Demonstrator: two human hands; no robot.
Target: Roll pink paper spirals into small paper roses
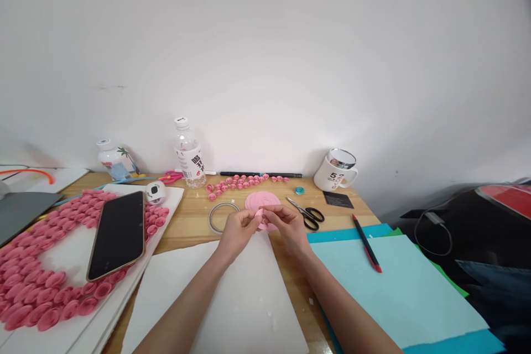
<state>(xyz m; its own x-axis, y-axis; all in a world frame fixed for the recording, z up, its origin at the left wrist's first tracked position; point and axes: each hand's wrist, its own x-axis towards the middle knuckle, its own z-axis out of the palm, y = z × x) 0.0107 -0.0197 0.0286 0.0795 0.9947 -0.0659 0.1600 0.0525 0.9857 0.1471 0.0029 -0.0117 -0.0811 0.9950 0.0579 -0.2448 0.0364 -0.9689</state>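
My left hand and my right hand meet over the wooden desk, fingers pinched together on a small pink paper strip. Just behind them lies a pink paper spiral disc. A ring of clear tape sits left of my left hand. Black-handled scissors lie right of my right hand. A row of small pink paper roses runs along the back of the desk.
A phone rests on a white board covered with pink roses at left. A water bottle, a white mug, a black pen, a red pen, white sheet and blue paper lie around.
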